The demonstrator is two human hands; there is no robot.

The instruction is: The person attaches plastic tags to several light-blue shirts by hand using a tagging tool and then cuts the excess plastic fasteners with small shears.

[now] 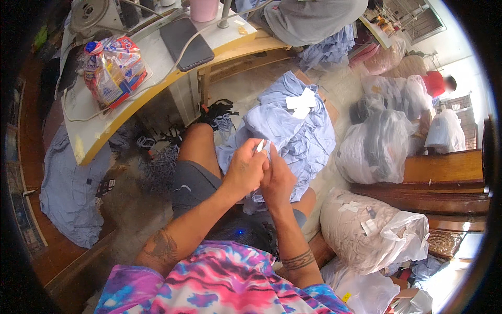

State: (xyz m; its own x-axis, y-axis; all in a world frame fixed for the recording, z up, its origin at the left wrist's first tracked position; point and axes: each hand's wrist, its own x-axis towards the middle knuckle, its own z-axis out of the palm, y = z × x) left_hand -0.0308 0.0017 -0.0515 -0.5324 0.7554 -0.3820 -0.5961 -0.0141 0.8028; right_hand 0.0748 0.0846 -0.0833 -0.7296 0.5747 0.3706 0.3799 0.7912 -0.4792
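My left hand (243, 168) and my right hand (278, 179) meet over my lap, fingers bent and drawn in close together. A small white pointed piece (260, 146) sticks up from the left fingertips; its kind is too small to tell. The right fingers pinch at the edge of a light blue garment (264, 123), and part of that grip is hidden. This cloth lies bunched in a heap across my knees and beyond them. White paper tags (301, 102) rest on top of the heap.
On the left, a white table (157, 31) carries a black phone (186, 44), a plastic-wrapped packet (115, 72) and a cable. Blue cloth (70, 188) hangs below it. Stuffed plastic bags (375, 146) and a beige bundle (361, 227) stand to the right. Dark scraps (162, 167) litter the floor.
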